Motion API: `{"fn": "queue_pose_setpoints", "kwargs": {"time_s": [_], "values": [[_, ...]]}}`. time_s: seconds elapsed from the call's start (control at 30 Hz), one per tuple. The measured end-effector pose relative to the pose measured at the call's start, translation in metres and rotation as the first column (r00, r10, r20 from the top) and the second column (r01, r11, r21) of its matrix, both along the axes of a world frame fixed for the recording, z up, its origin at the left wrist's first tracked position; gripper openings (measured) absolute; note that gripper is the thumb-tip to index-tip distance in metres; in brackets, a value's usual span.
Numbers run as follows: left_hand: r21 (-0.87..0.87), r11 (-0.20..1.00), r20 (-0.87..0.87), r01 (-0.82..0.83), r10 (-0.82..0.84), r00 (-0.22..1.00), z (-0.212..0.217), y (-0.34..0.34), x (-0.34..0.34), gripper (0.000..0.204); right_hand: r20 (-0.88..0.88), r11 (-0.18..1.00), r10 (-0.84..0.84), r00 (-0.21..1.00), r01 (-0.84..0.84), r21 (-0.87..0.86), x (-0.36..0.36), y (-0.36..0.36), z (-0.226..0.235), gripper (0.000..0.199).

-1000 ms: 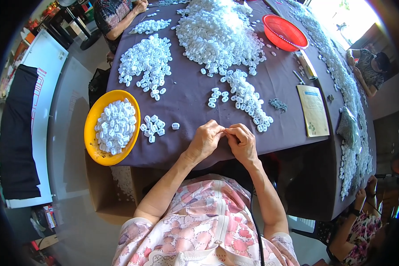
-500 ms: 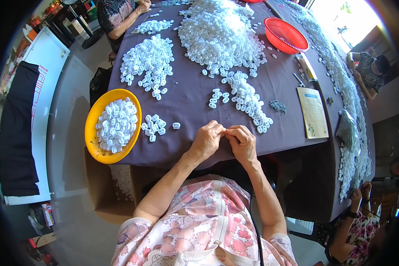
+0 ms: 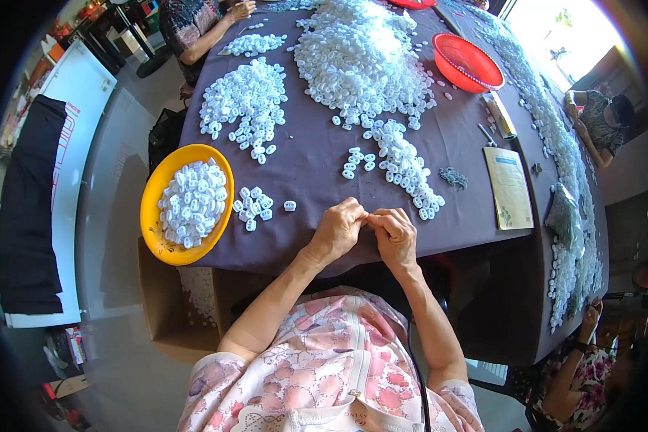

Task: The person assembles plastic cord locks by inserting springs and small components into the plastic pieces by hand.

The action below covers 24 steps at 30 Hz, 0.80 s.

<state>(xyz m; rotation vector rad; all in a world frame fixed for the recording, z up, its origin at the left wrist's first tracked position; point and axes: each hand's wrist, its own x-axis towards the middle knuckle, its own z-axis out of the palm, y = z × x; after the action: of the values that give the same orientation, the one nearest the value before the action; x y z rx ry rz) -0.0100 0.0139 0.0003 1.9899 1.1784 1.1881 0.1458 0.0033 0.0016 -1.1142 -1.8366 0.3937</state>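
Observation:
My left hand (image 3: 336, 232) and my right hand (image 3: 394, 236) meet at the near edge of the dark cloth-covered table (image 3: 295, 173). Both have their fingers pinched together, tip against tip; whatever they hold is too small and hidden to name. Just beyond my right hand, a trail of small white oval plastic pieces (image 3: 407, 176) runs back toward a large heap. To the left of my left hand lies one single white piece (image 3: 289, 206), with a small cluster (image 3: 252, 207) beside it. A yellow oval bowl (image 3: 151, 230) full of such pieces stands at the table's left corner.
Beyond lie a big white heap (image 3: 360, 57) and a smaller pile (image 3: 245, 101). On the right are a red basket (image 3: 468, 63), a brown paper envelope (image 3: 509, 189) and a tangle of grey-green bits (image 3: 453, 178). Other people work around the tables. A cardboard box (image 3: 183, 317) stands below.
My hands stay pinched together at the same place on the table. The whole view has shifted slightly; no piece has visibly been moved.

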Motion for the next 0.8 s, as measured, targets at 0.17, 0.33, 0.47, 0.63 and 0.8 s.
{"fn": "queue_pose_setpoints", "kwargs": {"time_s": [0.17,0.33,0.47,0.63,0.8], "values": [[-0.023,1.000,-0.039,0.016,-0.016,0.999,0.002,-0.001,0.000,0.005,0.031,0.999,0.024,0.999,-0.025,0.025,0.002,0.000,-0.002,0.016],[-0.186,0.978,0.090,0.097,-0.081,0.993,0.002,0.009,-0.007,0.004,0.029,0.999,0.033,0.999,-0.034,0.038,0.002,0.005,0.001,0.013],[-0.539,0.833,0.231,0.125,0.004,0.973,0.020,0.008,-0.010,0.010,-0.045,0.994,-0.001,0.999,-0.004,-0.110,0.002,0.002,0.000,0.010],[-0.622,0.771,0.252,0.137,0.032,0.967,0.020,0.010,-0.009,0.015,-0.038,0.993,0.020,0.999,-0.024,-0.114,0.003,0.001,0.003,0.014],[-0.619,0.775,0.273,0.129,0.058,0.960,0.015,0.011,-0.008,0.016,-0.052,0.980,0.021,0.998,-0.031,-0.197,-0.002,-0.003,0.011,0.024]]}}
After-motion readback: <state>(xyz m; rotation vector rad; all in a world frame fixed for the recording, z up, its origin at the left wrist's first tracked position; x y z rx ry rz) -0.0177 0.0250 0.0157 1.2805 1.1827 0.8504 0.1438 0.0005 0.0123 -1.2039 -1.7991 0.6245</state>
